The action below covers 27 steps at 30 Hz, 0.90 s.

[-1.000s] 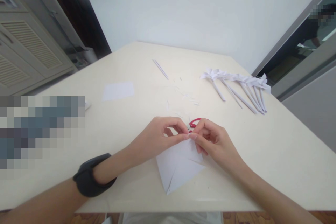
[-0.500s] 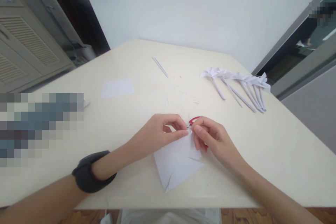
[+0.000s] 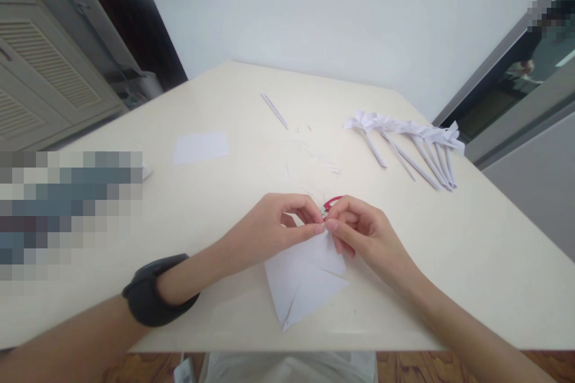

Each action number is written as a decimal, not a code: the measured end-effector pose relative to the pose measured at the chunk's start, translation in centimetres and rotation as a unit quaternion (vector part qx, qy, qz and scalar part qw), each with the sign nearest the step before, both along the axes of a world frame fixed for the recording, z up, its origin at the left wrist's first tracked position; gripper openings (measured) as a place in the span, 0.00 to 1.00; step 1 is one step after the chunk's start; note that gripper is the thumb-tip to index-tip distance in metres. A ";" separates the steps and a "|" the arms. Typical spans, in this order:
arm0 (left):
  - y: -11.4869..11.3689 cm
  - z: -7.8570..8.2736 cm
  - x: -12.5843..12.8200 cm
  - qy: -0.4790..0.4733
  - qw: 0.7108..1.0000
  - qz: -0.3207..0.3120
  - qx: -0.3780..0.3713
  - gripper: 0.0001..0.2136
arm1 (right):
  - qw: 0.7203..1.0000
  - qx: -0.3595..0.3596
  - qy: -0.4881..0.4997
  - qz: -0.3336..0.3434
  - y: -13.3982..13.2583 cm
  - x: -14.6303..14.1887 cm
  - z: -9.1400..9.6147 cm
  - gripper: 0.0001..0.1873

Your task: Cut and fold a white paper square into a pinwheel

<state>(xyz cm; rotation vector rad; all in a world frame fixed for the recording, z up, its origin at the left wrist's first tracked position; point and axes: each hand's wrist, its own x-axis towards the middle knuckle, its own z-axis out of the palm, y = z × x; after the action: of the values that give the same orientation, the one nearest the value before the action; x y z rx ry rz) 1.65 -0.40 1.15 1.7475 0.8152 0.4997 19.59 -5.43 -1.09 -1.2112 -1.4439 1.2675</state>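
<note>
A folded white paper (image 3: 302, 280) lies on the cream table (image 3: 471, 251) near its front edge, its lower point toward me. My left hand (image 3: 269, 228) pinches the paper's top corner between thumb and fingers. My right hand (image 3: 359, 230) pinches the same corner from the other side, fingertips touching those of the left. Red-handled scissors (image 3: 333, 201) lie just behind my hands, mostly hidden. A black band (image 3: 155, 290) sits on my left wrist.
Several rolled white paper stems with folded tops (image 3: 411, 143) lie at the right back. A flat white paper piece (image 3: 200, 147) rests at left centre, a thin paper stick (image 3: 274, 111) farther back, and small scraps (image 3: 317, 158) in between. A louvred cabinet (image 3: 40, 78) stands left.
Both hands keep their pinch on the paper's top corner, with small finger shifts. The view has tilted slightly, so the table contents sit a little higher in the picture.
</note>
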 end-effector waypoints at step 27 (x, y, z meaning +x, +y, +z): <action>0.0 -0.1 0.1 0.002 1.000 0.003 -0.001 0.05 | 1.000 0.000 -0.022 0.005 0.0 0.1 0.1 0.03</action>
<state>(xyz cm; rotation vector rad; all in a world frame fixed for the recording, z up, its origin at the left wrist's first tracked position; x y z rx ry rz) 1.78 -0.38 1.07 1.7453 0.8249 0.4997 19.70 -5.46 -0.95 -1.2406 -1.4827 1.2536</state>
